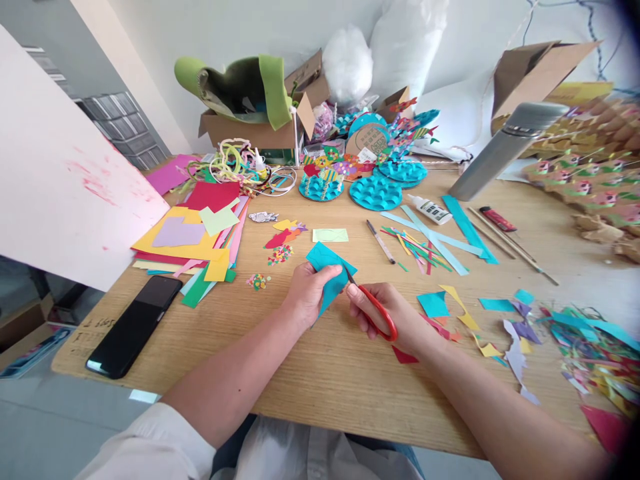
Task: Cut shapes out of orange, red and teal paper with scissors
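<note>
My left hand [306,293] pinches a blue paper piece [325,257] with the thumb on top, above the middle of the table. Faint drawn lines show on the paper. In my right hand [377,310] are red-handled scissors [383,312], whose dark blades meet the paper's right edge. A pale green paper rectangle [330,235] lies just beyond the blue piece. Small cut shapes [280,255] in red, yellow and purple lie to the left, and blue paper scraps [433,304] to the right.
A black phone [134,327] and stacked coloured paper [175,237] are at the left. Behind are a pen [381,241], a glue bottle [431,210], blue scalloped discs [375,193] and a grey flask [500,157]. Paper scraps [595,347] heap at the right edge.
</note>
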The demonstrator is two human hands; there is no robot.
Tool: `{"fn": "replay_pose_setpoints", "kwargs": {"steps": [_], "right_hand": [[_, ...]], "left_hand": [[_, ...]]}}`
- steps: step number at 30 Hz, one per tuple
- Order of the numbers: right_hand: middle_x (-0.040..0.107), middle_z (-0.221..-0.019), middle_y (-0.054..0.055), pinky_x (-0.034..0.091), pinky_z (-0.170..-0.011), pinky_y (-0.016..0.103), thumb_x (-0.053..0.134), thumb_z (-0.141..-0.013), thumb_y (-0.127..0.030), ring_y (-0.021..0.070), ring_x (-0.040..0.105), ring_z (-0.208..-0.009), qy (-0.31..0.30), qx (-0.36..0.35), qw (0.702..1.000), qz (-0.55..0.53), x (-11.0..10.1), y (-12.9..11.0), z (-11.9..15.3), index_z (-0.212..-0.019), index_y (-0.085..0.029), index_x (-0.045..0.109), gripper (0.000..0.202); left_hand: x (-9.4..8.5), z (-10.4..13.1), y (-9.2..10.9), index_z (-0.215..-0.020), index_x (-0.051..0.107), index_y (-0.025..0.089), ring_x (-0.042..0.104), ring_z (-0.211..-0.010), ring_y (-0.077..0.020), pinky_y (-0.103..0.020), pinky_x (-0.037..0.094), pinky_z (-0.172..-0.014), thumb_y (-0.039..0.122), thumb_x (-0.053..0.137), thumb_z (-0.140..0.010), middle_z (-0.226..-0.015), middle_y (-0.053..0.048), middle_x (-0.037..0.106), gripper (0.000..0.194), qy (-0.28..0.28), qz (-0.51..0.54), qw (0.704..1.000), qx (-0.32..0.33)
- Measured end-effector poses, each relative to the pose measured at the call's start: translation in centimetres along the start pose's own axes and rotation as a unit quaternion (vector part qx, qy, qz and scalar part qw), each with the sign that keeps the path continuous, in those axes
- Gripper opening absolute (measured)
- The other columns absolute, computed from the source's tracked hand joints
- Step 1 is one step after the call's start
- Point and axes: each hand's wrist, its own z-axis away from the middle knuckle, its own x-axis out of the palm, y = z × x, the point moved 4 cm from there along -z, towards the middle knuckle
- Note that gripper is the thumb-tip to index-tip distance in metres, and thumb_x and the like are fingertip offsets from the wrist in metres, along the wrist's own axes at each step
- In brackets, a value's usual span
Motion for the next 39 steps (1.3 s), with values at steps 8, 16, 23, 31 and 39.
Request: {"fn": "replay_pose_setpoints", "kwargs": {"steps": [8,16,23,31,39], "right_hand": [[0.055,-0.047,-0.002,0.031,-0.041,0.02,0.059,-0.082,-0.067,0.0084,0.047,-0.038,-0.001,-0.002,1.0,0.011,-0.2,-0.25,0.11,-0.065,-0.017,0.056,0.053],[0.053,-0.045,-0.003,0.027,-0.038,0.018,0.061,-0.083,-0.064,0.007,0.044,-0.036,-0.001,0.01,1.0,0.001,-0.22,0.0,-0.03,-0.064,-0.017,0.054,0.051],[0.052,-0.044,-0.003,0.025,-0.038,0.018,0.062,-0.083,-0.063,0.0067,0.044,-0.036,0.001,0.013,1.0,-0.007,-0.24,0.01,-0.1,-0.063,-0.017,0.054,0.051],[0.053,-0.045,-0.003,0.027,-0.04,0.019,0.06,-0.082,-0.066,0.0067,0.042,-0.036,-0.009,-0.004,1.0,-0.009,-0.4,-0.17,-0.03,-0.062,-0.017,0.054,0.054],[0.053,-0.046,-0.002,0.028,-0.04,0.02,0.058,-0.082,-0.067,0.0072,0.043,-0.037,-0.011,-0.006,1.0,-0.01,-0.45,0.06,-0.02,-0.062,-0.017,0.054,0.054]], "left_hand": [[-0.1,-0.15,-0.13,-0.059,0.057,0.015,0.049,-0.055,-0.0109,-0.027,0.038,-0.058,0.03,0.078,-0.057,-0.058,0.001,0.057,0.026,-0.008,-0.015,1.0,-0.001],[-0.02,-0.04,0.03,-0.06,0.057,0.015,0.049,-0.055,-0.0107,-0.027,0.038,-0.057,0.028,0.078,-0.057,-0.059,0.001,0.057,0.025,-0.007,-0.01,1.0,-0.003],[0.04,-0.11,0.1,-0.06,0.057,0.015,0.05,-0.055,-0.0107,-0.027,0.041,-0.059,0.027,0.079,-0.057,-0.058,0.001,0.058,0.025,-0.011,0.01,1.0,-0.011],[-0.11,-0.3,0.02,-0.061,0.058,0.014,0.051,-0.056,-0.0106,-0.027,0.041,-0.061,0.027,0.078,-0.056,-0.058,0.001,0.058,0.024,-0.025,-0.008,0.999,-0.021],[0.07,-0.31,-0.05,-0.057,0.054,0.015,0.049,-0.055,-0.0095,-0.026,0.041,-0.061,0.025,0.08,-0.054,-0.056,0.003,0.056,0.028,-0.035,0.007,0.999,-0.032]]}}
